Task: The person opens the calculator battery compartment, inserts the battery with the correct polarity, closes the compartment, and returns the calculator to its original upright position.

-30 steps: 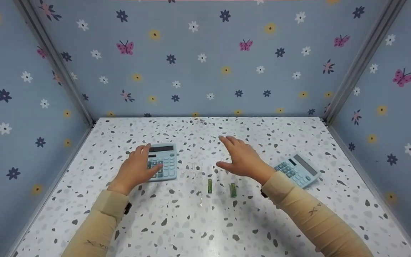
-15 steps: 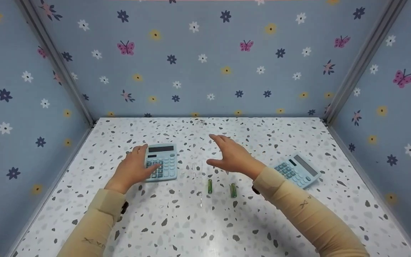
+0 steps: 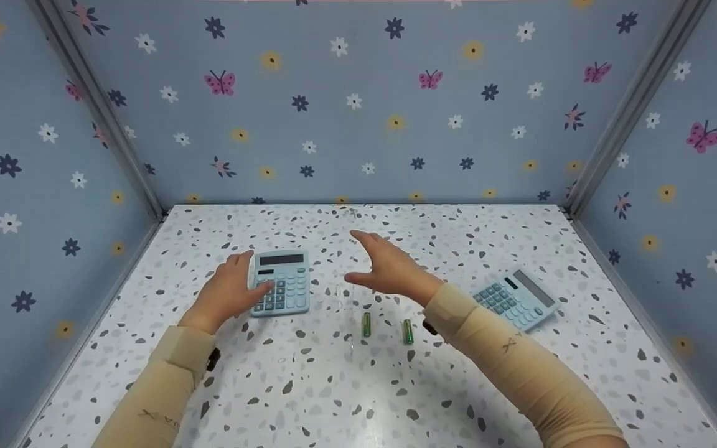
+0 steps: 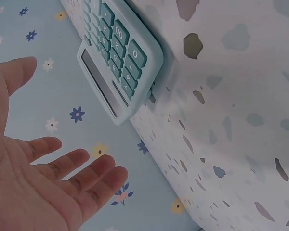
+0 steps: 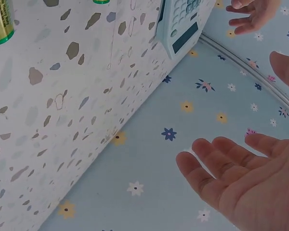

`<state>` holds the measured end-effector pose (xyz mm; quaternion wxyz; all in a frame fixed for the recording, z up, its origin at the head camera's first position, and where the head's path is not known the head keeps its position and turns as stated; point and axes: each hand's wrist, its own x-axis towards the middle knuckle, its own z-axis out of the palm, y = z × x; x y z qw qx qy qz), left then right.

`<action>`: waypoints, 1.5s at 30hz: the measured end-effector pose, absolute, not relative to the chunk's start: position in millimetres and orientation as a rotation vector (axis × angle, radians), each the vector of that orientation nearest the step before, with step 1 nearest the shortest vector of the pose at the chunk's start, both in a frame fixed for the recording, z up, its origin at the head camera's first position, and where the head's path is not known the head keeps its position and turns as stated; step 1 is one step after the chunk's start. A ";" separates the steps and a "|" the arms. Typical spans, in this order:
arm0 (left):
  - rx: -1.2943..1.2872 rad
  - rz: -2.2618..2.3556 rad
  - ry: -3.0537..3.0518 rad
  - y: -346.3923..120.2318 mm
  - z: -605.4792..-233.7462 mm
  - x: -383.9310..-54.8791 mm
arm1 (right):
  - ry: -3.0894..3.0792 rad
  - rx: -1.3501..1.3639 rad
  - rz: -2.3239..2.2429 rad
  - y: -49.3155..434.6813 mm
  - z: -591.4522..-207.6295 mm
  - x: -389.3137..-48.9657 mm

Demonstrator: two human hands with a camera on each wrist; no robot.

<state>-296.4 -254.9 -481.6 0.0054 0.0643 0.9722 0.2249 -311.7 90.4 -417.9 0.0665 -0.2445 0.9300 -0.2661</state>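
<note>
My left hand (image 3: pixel 224 290) hovers at the left edge of a light blue calculator (image 3: pixel 290 285), thumb overlapping its keys in the head view. The left wrist view has that calculator (image 4: pixel 123 57) apart from the spread fingers (image 4: pixel 103 168). Over the middle of the table my right hand (image 3: pixel 389 264) is held with thumb and fingers apart and nothing between them. Two green batteries lie below it: one battery (image 3: pixel 366 325) near the middle and another battery (image 3: pixel 408 331) to its right. A second light blue calculator (image 3: pixel 517 298) lies turned at the right, partly behind the right sleeve.
The white speckled table (image 3: pixel 333 398) is closed in by a flowered back wall (image 3: pixel 358 124) and side walls, with grey metal posts (image 3: pixel 103 112) in the corners.
My right hand has moved left, away from the right calculator and toward the left one. My left hand has drifted slightly left, uncovering more of its calculator. Calculators and batteries stay in place.
</note>
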 end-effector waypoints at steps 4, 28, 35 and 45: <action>0.176 0.723 3.026 -255.7 -482.8 -298.7 | 2.773 -0.729 -0.865 83.0 -420.6 -314.8; 0.069 0.934 2.890 -265.4 -488.7 -315.5 | 2.495 -0.522 -1.284 45.0 -447.8 -333.9; 0.057 1.057 2.828 -265.3 -489.3 -318.0 | 2.459 -0.482 -1.319 37.6 -456.2 -335.6; -0.024 1.184 2.726 -267.7 -492.6 -320.5 | 2.405 -0.382 -1.334 21.9 -467.3 -334.3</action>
